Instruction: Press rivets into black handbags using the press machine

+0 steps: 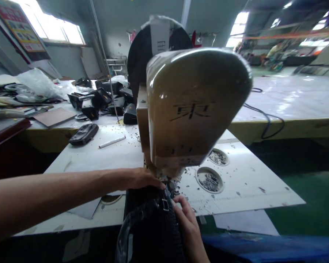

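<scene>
Now my left hand [144,178] lies on the black piece [160,230] below the machine head [192,106]; whether it grips, I can't tell. My right hand [188,221] grasps the piece's side.

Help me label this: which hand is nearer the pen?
Left. In view, the left hand sits below and right of the pen; the right hand, lower and farther right.
</scene>
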Tool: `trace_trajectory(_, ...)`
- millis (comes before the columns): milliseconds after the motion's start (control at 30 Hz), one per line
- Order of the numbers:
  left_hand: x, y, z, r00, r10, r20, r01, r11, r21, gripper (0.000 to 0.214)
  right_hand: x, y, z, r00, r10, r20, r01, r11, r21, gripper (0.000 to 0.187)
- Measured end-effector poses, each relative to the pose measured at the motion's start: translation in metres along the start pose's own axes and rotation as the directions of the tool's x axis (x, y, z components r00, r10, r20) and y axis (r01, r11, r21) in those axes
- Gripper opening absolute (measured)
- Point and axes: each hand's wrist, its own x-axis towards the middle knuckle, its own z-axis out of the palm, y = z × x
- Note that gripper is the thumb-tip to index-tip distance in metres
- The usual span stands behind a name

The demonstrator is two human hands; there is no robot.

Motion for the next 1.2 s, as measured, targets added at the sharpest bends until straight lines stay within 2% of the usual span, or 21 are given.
trace_trajectory(100,-0.039,0.010,0.005,0.994,-0.046,0.100,0.039,0.997,0.065,0.053,-0.027,0.009,0.003,1.000,-0.022,0.021,0.021,1.000,0.010,0.055)
trace_trajectory(267,-0.107,0.018,0.019,0.999,0.049,0.005,-0.049,0.968,0.248,0.059,-0.083,0.023,0.019,0.990,-0.126,0.063,0.125,0.992,0.015,0.053)
trace_trajectory(367,-0.141,0.011,0.032,0.985,0.162,-0.061,-0.136,0.942,0.307,0.068,-0.111,0.031,0.024,0.955,-0.287,0.079,0.295,0.948,-0.120,0.045)
trace_trajectory(400,-0.151,0.006,0.036,0.972,0.212,-0.102,-0.169,0.931,0.323,0.073,-0.120,0.033,0.024,0.930,-0.357,0.091,0.368,0.910,-0.191,0.040)
trace_trajectory(467,-0.169,-0.005,0.042,0.921,0.346,-0.179,-0.265,0.893,0.363,0.079,-0.137,0.036,0.021,0.851,-0.502,0.154,0.523,0.787,-0.329,0.033)
trace_trajectory(500,-0.177,-0.011,0.044,0.882,0.424,-0.205,-0.326,0.863,0.385,0.081,-0.144,0.036,0.018,0.807,-0.555,0.202,0.587,0.716,-0.379,0.035)
trace_trajectory(567,-0.189,-0.019,0.048,0.793,0.570,-0.217,-0.452,0.788,0.418,0.084,-0.159,0.033,0.010,0.742,-0.592,0.314,0.668,0.611,-0.425,0.051)
trace_trajectory(600,-0.193,-0.021,0.050,0.746,0.633,-0.207,-0.515,0.745,0.424,0.087,-0.164,0.030,0.004,0.724,-0.579,0.375,0.690,0.593,-0.416,0.062)
trace_trajectory(667,-0.198,-0.020,0.054,0.661,0.731,-0.170,-0.626,0.662,0.411,0.091,-0.172,0.025,-0.008,0.720,-0.526,0.453,0.687,0.635,-0.355,0.089)
trace_trajectory(733,-0.199,-0.014,0.057,0.595,0.792,-0.139,-0.707,0.598,0.379,0.093,-0.174,0.021,-0.018,0.758,-0.468,0.455,0.625,0.722,-0.298,0.109)
trace_trajectory(800,-0.197,-0.004,0.056,0.550,0.827,-0.121,-0.758,0.554,0.343,0.093,-0.171,0.020,-0.023,0.802,-0.411,0.433,0.544,0.802,-0.247,0.120)
trace_trajectory(867,-0.193,0.007,0.053,0.514,0.853,-0.094,-0.797,0.515,0.315,0.093,-0.165,0.021,-0.025,0.811,-0.405,0.421,0.519,0.831,-0.200,0.121)
trace_trajectory(933,-0.189,0.018,0.049,0.489,0.871,-0.052,-0.827,0.482,0.289,0.090,-0.156,0.019,-0.025,0.800,-0.496,0.337,0.565,0.812,-0.148,0.105)
trace_trajectory(1000,-0.185,0.031,0.048,0.476,0.880,0.001,-0.852,0.461,0.248,0.088,-0.147,0.014,-0.025,0.757,-0.623,0.197,0.648,0.754,-0.103,0.089)
trace_trajectory(1033,-0.183,0.037,0.048,0.462,0.886,0.029,-0.868,0.446,0.217,0.088,-0.143,0.011,-0.025,0.731,-0.659,0.174,0.678,0.730,-0.082,0.086)
trace_trajectory(1067,-0.180,0.043,0.049,0.440,0.897,0.055,-0.887,0.424,0.182,0.087,-0.139,0.008,-0.025,0.723,-0.659,0.206,0.681,0.731,-0.053,0.088)
trace_trajectory(1100,-0.176,0.050,0.051,0.410,0.908,0.081,-0.907,0.397,0.143,0.087,-0.136,0.006,-0.023,0.728,-0.620,0.293,0.653,0.757,-0.021,0.093)
trace_trajectory(1167,-0.168,0.060,0.053,0.359,0.924,0.132,-0.933,0.353,0.066,0.087,-0.132,0.005,-0.017,0.720,-0.462,0.518,0.528,0.849,0.023,0.106)
trace_trajectory(1200,-0.163,0.064,0.054,0.345,0.926,0.155,-0.938,0.345,0.026,0.087,-0.132,0.006,-0.013,0.710,-0.394,0.584,0.460,0.887,0.039,0.108)
